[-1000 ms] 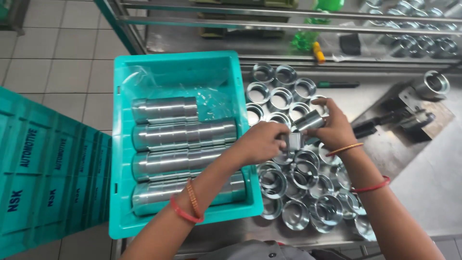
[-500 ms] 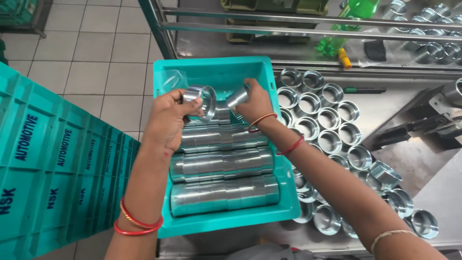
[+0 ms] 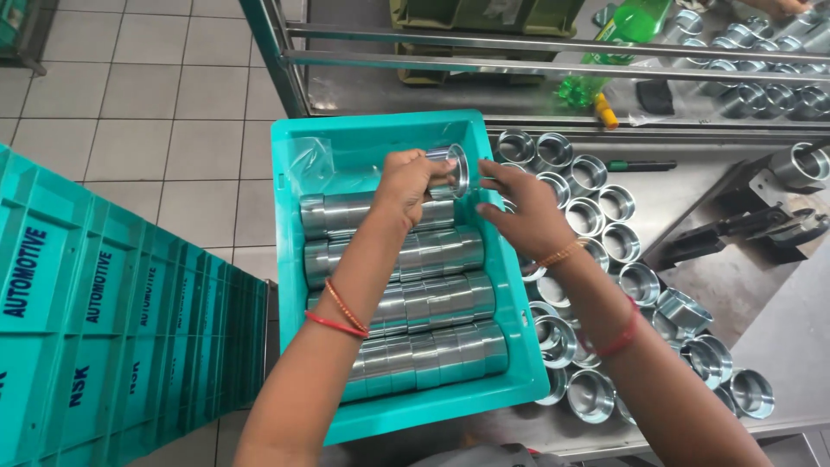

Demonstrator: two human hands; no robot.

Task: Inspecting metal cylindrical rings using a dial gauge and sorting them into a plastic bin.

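My left hand grips a shiny metal ring over the far end of a teal plastic crate. Inside the crate lie rows of stacked metal rings on their sides, lined with clear plastic film. My right hand hovers beside the held ring at the crate's right wall, fingers spread and holding nothing.
Several loose metal rings stand open-end up on the steel bench right of the crate. A metal fixture sits at far right. Stacked teal crates fill the left. A rail, a green bottle and more rings lie beyond.
Both hands carried rings from the bench pile leftwards over the crate. My right hand has let go of its ring and is now empty; my left still holds one.
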